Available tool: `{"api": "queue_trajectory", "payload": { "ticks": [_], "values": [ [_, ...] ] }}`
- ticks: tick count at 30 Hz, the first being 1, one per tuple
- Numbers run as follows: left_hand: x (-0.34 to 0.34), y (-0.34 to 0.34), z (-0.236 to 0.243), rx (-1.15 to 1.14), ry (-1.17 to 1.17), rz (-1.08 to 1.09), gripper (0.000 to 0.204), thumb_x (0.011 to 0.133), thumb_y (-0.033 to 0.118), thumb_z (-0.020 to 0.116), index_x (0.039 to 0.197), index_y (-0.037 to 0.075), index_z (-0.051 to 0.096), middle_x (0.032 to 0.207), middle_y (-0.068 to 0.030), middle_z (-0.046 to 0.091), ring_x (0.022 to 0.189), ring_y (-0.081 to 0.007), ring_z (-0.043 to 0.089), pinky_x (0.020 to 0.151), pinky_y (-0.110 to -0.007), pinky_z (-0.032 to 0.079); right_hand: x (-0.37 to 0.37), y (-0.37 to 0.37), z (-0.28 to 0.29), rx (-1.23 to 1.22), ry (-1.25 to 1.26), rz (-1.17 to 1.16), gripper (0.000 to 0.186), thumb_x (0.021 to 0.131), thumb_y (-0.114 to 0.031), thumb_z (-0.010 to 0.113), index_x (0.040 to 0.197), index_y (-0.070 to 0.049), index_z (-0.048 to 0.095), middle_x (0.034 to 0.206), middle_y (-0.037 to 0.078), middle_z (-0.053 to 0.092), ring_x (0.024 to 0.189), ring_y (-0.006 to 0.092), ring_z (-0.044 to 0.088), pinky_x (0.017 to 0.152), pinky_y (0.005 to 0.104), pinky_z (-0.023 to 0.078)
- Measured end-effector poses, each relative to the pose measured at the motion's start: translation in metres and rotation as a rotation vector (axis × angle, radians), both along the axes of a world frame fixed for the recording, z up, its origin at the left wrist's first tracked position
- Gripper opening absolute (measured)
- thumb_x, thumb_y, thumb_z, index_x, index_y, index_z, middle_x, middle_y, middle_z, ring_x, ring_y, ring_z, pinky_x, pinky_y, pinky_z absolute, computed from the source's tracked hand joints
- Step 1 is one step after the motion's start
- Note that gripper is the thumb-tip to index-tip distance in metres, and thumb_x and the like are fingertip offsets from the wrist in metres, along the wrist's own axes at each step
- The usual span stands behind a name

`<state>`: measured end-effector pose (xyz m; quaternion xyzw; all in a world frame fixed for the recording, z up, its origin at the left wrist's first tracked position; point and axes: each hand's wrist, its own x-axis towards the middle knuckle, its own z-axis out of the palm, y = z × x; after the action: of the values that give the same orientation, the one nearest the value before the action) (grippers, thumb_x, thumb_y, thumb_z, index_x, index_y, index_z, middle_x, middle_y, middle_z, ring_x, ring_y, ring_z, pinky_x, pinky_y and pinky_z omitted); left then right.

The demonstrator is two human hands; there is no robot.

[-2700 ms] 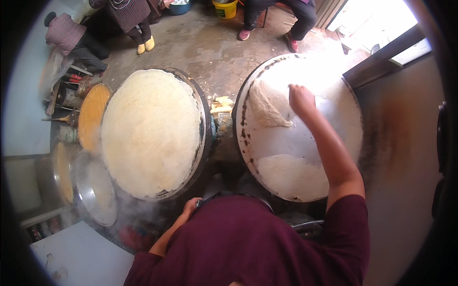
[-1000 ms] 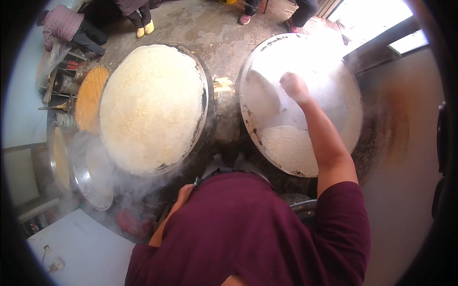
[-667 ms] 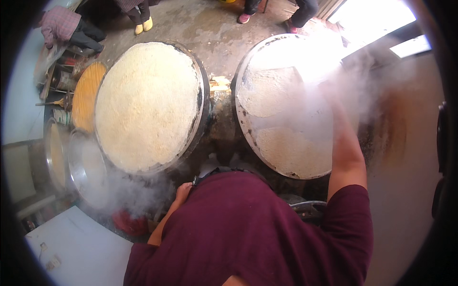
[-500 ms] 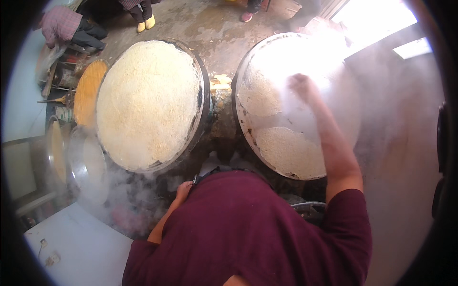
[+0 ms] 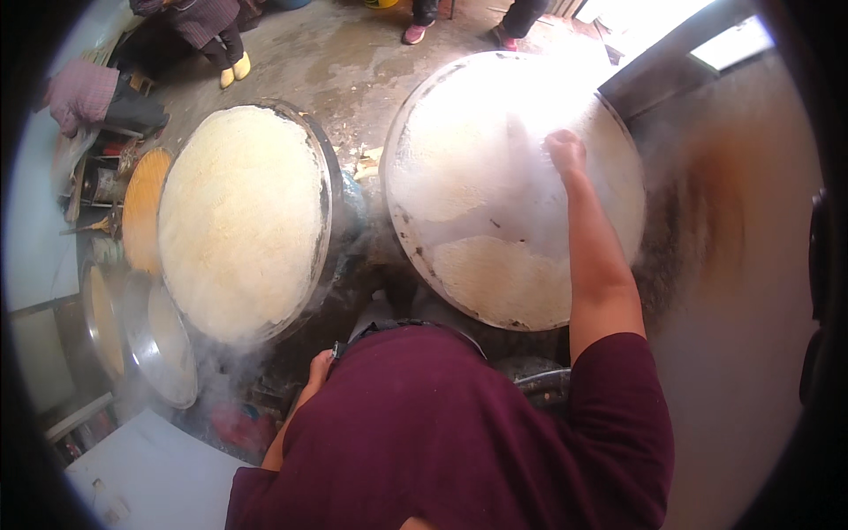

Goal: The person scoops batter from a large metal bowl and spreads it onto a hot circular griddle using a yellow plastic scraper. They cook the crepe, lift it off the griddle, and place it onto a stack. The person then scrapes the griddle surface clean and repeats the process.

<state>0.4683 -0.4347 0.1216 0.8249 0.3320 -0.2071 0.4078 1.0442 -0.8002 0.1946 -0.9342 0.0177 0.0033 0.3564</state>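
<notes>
Over the large round pan on the right my right hand is held out, its fingers closed in a fist; steam and glare hide whatever may be in it. A pale, grainy layer covers parts of that pan, with a bare, greyish band across its middle. My left hand is at my waist beside the dark belt, fingers curled; what they grip, if anything, is hidden. To the left stands a second large round pan, filled nearly to its rim with a pale, crumbly layer.
At the left are an orange round tray and a shiny metal pan tilted on its side. A white tabletop is at lower left. One person bends at far left; another stands behind the left pan.
The view has shifted, so both pans sit further left in the picture. My right hand stays closed over the right pan; my left hand stays at my waist. More of the people beyond shows.
</notes>
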Motion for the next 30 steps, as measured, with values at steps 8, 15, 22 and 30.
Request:
{"api": "queue_trajectory", "payload": {
  "ticks": [8, 15, 22, 30],
  "values": [
    [0.017, 0.001, 0.009, -0.026, 0.052, 0.032, 0.028, 0.076, 0.033, 0.059, 0.092, 0.010, 0.065, 0.082, -0.0169, 0.063, 0.080, -0.0321, 0.063, 0.069, -0.036, 0.045, 0.051, -0.125, -0.104, -1.125, -0.209, 0.330, 0.019, 0.079, -0.023, 0.054, 0.086, -0.011, 0.067, 0.084, 0.008, 0.064, 0.083, 0.0231, 0.061, 0.073, 0.0366, 0.049],
    [0.023, -0.005, -0.007, -0.090, 0.086, 0.074, 0.035, 0.073, 0.037, 0.062, 0.095, 0.010, 0.064, 0.087, -0.0152, 0.065, 0.084, -0.0298, 0.063, 0.071, -0.037, 0.046, 0.060, -0.265, -0.107, -0.819, -0.071, 0.223, 0.034, 0.087, -0.027, 0.050, 0.115, -0.008, 0.055, 0.116, 0.012, 0.054, 0.108, 0.0210, 0.050, 0.091, 0.0369, 0.040],
    [0.025, 0.002, -0.012, -0.090, 0.107, 0.087, 0.036, 0.070, 0.036, 0.066, 0.095, 0.009, 0.065, 0.088, -0.0138, 0.065, 0.085, -0.0252, 0.064, 0.072, -0.035, 0.047, 0.011, -0.035, 0.003, 0.414, 0.039, 0.166, 0.018, 0.075, -0.017, 0.063, 0.089, -0.005, 0.063, 0.069, 0.003, 0.059, 0.054, 0.0114, 0.046, 0.048, 0.0262, 0.039],
    [0.008, 0.014, -0.014, -0.050, 0.036, 0.064, 0.029, 0.072, 0.020, 0.067, 0.100, 0.010, 0.065, 0.089, -0.0125, 0.066, 0.087, -0.0232, 0.064, 0.075, -0.031, 0.048, 0.067, 0.019, -0.036, -0.662, -0.077, 0.121, 0.020, 0.075, -0.019, 0.053, 0.074, -0.005, 0.067, 0.078, 0.019, 0.065, 0.076, 0.0329, 0.063, 0.069, 0.0404, 0.051]
  ]
}}
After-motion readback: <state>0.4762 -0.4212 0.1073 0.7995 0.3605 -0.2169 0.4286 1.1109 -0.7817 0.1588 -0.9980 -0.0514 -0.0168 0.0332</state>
